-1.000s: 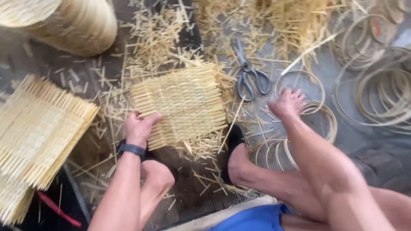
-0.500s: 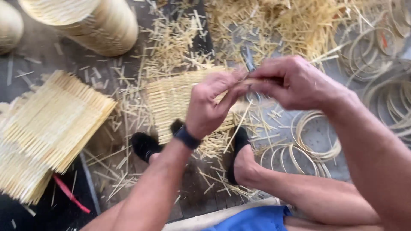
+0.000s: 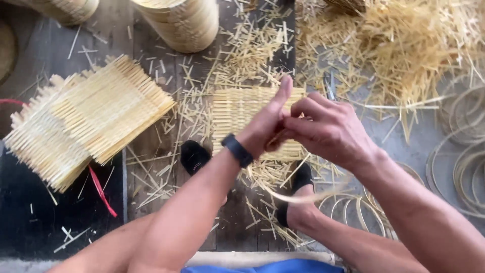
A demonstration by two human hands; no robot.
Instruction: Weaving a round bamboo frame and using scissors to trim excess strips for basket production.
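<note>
A pile of finished woven mats (image 3: 86, 121) lies on the floor to the person's left, and one more mat (image 3: 237, 114) lies flat between the feet, its weave apparently whole but its edges ragged with loose ends. Uncut splints (image 3: 404, 45) are heaped at upper right, and bamboo hoops (image 3: 465, 156) lie coiled at right, so by the look of it the weaving of this mat is done and its rim is left.

Both hands meet just above the mat. The left hand (image 3: 265, 124) has its fingers nearly straight and pressed together, thumb closed against a thin strip (image 3: 303, 196). The right hand (image 3: 328, 129) curls its fingers in a tight grip on the same strip (the exact contact is hidden behind the knuckles). The strip's free end sweeps down, blurred, past the right foot.
</note>
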